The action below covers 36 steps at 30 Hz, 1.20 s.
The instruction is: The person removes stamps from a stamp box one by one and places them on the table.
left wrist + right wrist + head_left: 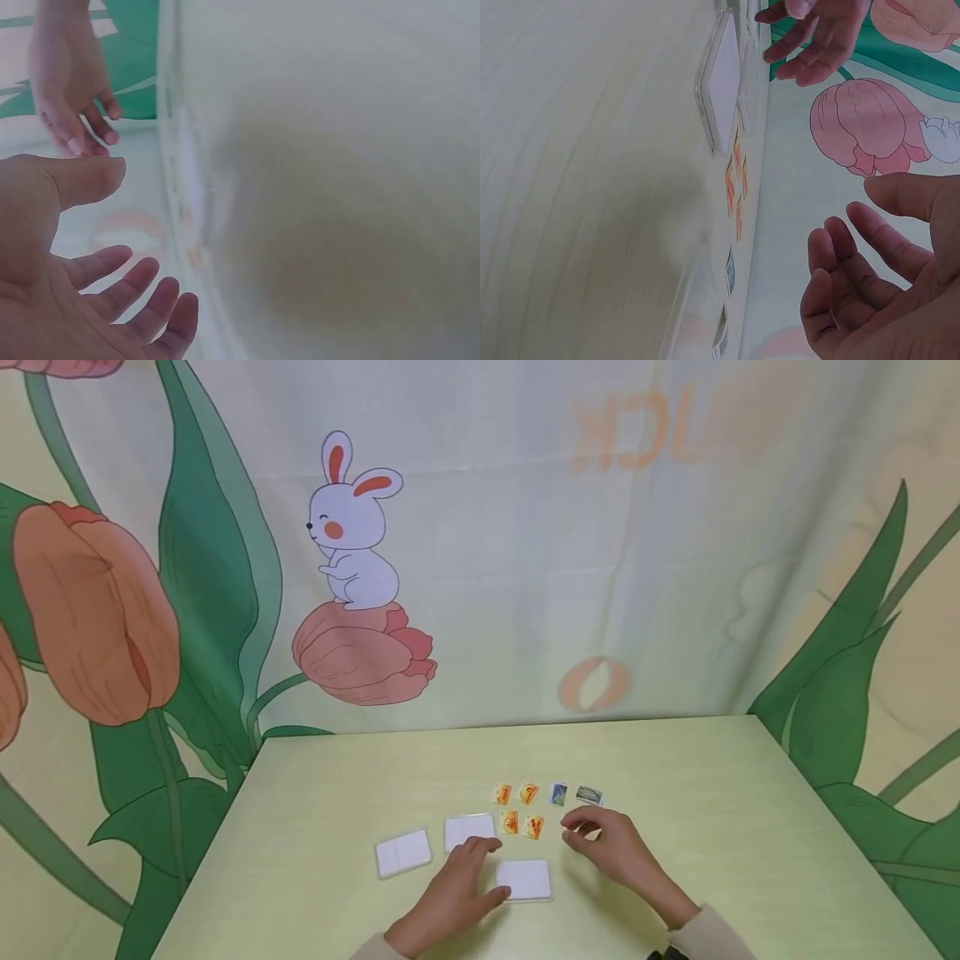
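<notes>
My left hand [461,889] hovers over a white flat case [525,880], thumb overlapping its left edge in the head view. In the left wrist view its fingers spread loosely, with nothing between them. Right of the small picture cards is my right hand [611,847]; the right wrist view shows its loosely curled fingers [885,240] holding nothing. Several orange picture cards [509,822] lie in two rows. Beside them, further right, are a blue picture card [558,794] and a grey-green one [589,795], just beyond my right hand.
Two more white flat cases lie to the left, one [403,853] tilted and one [469,832] close to the orange cards. A see-through plastic piece [686,307] shows low in the right wrist view. Behind the pale table [315,802] hangs a printed curtain [487,568].
</notes>
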Each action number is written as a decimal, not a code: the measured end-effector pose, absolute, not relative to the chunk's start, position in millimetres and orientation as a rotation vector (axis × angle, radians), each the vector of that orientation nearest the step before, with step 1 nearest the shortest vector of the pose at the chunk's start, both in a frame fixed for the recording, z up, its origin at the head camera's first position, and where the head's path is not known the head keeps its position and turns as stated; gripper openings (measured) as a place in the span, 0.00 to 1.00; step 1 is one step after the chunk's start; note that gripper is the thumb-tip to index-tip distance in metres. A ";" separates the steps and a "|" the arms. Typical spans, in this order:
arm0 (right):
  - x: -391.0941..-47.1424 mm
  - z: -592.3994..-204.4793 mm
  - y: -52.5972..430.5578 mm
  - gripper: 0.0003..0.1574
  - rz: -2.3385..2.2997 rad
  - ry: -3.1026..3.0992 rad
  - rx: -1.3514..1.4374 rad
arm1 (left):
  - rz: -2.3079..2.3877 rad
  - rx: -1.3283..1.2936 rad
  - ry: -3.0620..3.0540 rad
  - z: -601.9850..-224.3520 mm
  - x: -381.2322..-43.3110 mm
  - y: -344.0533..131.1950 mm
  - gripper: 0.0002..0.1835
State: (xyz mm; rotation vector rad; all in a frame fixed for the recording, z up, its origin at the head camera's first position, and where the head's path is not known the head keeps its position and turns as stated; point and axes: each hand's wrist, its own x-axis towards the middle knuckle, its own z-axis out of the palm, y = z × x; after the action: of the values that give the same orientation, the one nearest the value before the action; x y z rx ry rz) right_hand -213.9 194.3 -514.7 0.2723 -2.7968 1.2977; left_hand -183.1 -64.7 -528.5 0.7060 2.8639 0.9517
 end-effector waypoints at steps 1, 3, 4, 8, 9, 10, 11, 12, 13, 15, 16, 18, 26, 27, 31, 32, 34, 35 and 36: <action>-213.1 -514.1 196.1 0.06 1.292 -2.798 0.265 | 0.956 0.714 2.868 -525.6 -183.2 -62.6 0.31; -211.2 -512.9 200.4 0.07 1.281 -2.796 0.255 | 0.969 0.728 2.873 -519.1 -183.3 -58.0 0.31; -210.9 -513.1 202.6 0.08 1.273 -2.800 0.246 | 0.976 0.738 2.880 -516.2 -183.4 -55.5 0.31; -210.0 -513.2 212.1 0.10 1.250 -2.801 0.225 | 0.987 0.769 2.900 -505.4 -186.3 -43.7 0.32; -209.8 -513.2 214.5 0.10 1.249 -2.800 0.217 | 0.984 0.775 2.905 -503.6 -187.5 -40.4 0.32; -209.4 -513.6 217.3 0.10 1.248 -2.795 0.211 | 0.986 0.791 2.907 -502.1 -188.4 -37.4 0.32; -208.3 -513.8 220.1 0.10 1.249 -2.788 0.205 | 0.985 0.797 2.902 -501.0 -189.5 -34.2 0.33; -206.9 -514.0 222.8 0.10 1.249 -2.781 0.197 | 0.983 0.802 2.897 -500.2 -190.3 -31.0 0.33; -205.4 -514.5 225.7 0.10 1.249 -2.774 0.193 | 0.979 0.809 2.895 -499.8 -191.0 -27.9 0.33; -201.9 -515.2 231.5 0.10 1.249 -2.766 0.184 | 0.968 0.821 2.888 -499.4 -192.7 -21.7 0.33; -200.5 -515.5 234.5 0.10 1.244 -2.764 0.179 | 0.965 0.828 2.884 -499.1 -193.6 -18.7 0.33; -198.8 -515.3 240.2 0.10 1.232 -2.759 0.173 | 0.948 0.831 2.888 -498.2 -195.6 -12.6 0.34; -197.2 -515.5 262.3 0.14 1.103 -2.811 0.147 | 0.906 0.892 2.899 -494.0 -199.8 7.7 0.35; -196.8 -516.0 265.0 0.14 1.086 -2.821 0.148 | 0.896 0.897 2.901 -493.5 -200.3 10.3 0.35; -195.6 -517.8 273.8 0.17 1.021 -2.838 0.184 | 0.842 0.932 2.911 -491.5 -201.9 20.4 0.36; -195.3 -518.4 275.3 0.17 1.006 -2.838 0.198 | 0.825 0.945 2.915 -490.9 -202.4 22.6 0.36; -194.4 -519.4 277.4 0.18 0.980 -2.830 0.228 | 0.782 0.969 2.926 -489.8 -203.6 26.6 0.36; -194.0 -520.2 278.2 0.18 0.970 -2.825 0.245 | 0.759 0.977 2.930 -489.0 -204.2 28.5 0.36; -193.7 -520.8 278.6 0.19 0.960 -2.817 0.258 | 0.740 0.986 2.930 -488.6 -205.2 30.5 0.36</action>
State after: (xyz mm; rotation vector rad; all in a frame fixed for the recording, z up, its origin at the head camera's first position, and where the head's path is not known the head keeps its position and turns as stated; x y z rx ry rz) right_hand -193.7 278.6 -520.8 0.2583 -2.8172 0.9601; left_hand -205.2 30.5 -488.6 0.9858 2.9304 0.7396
